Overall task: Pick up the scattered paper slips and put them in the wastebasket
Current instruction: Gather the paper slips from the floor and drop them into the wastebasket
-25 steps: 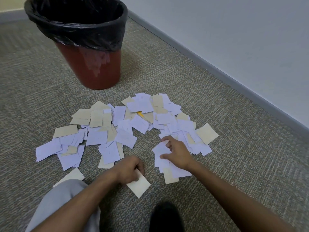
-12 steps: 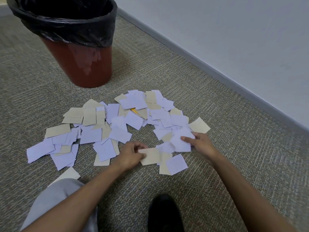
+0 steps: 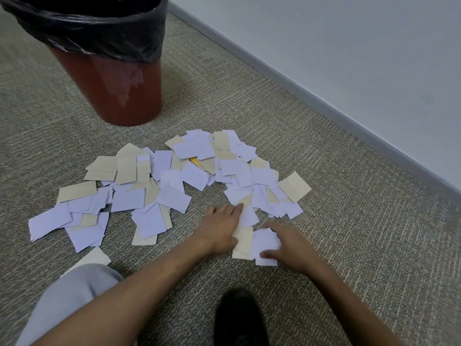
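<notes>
Many white and beige paper slips (image 3: 172,193) lie scattered on the carpet in front of me. The red-brown wastebasket (image 3: 119,96) with a black liner stands upright beyond them, at the far left. My left hand (image 3: 219,228) lies at the pile's near edge, fingers stretched onto a white slip, its thumb side holding a beige slip (image 3: 243,242). Right beside it, my right hand (image 3: 291,248) pinches a small bunch of white slips (image 3: 264,243) between thumb and fingers. The beige slip and the white bunch touch each other.
A grey baseboard (image 3: 324,96) and a pale wall run diagonally on the right. My grey-trousered knee (image 3: 69,298) is at the lower left, with a lone beige slip (image 3: 92,258) beside it. A black shoe (image 3: 239,318) sits at bottom centre.
My right hand has pulled back from the right side of the pile toward me with white slips. My left hand has brought the beige slip rightward, so both hands now meet.
</notes>
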The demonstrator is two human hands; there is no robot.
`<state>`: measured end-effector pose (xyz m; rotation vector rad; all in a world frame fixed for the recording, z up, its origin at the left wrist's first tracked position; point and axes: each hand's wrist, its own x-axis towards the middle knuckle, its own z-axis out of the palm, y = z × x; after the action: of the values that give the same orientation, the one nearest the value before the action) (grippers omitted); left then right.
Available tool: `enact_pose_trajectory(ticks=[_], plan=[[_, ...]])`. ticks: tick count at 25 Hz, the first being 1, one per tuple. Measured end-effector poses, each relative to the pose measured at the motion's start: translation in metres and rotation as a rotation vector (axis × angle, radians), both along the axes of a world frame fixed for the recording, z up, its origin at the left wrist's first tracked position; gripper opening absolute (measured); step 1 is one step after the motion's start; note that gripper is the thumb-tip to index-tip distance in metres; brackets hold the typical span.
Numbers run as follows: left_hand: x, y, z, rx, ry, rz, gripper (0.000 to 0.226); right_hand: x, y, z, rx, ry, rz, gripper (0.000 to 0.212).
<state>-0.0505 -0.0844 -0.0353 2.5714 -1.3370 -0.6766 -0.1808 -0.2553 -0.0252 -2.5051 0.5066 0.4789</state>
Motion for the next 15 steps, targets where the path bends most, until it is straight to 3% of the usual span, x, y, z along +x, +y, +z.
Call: enact_pose_trajectory(ticks=[3,8,13,15], plan=[[0.01,-0.01,-0.003,0.129,-0.003,0.01,0.106,0.006,-0.002,0.0,-0.102,-0.014,0.081,0.061],[0.006,-0.015,-0.006,0.092,-0.025,0.1,0.092,0.012,-0.004,-0.001,-0.085,0.038,0.102,0.053],[0.005,-0.013,-0.006,0.017,0.097,0.212,0.077,0.011,-0.005,0.0,0.144,0.02,-0.024,0.062],[0.004,-0.013,-0.004,-0.046,0.155,0.295,0.071,0.013,-0.015,0.006,0.25,-0.029,-0.106,0.04]])
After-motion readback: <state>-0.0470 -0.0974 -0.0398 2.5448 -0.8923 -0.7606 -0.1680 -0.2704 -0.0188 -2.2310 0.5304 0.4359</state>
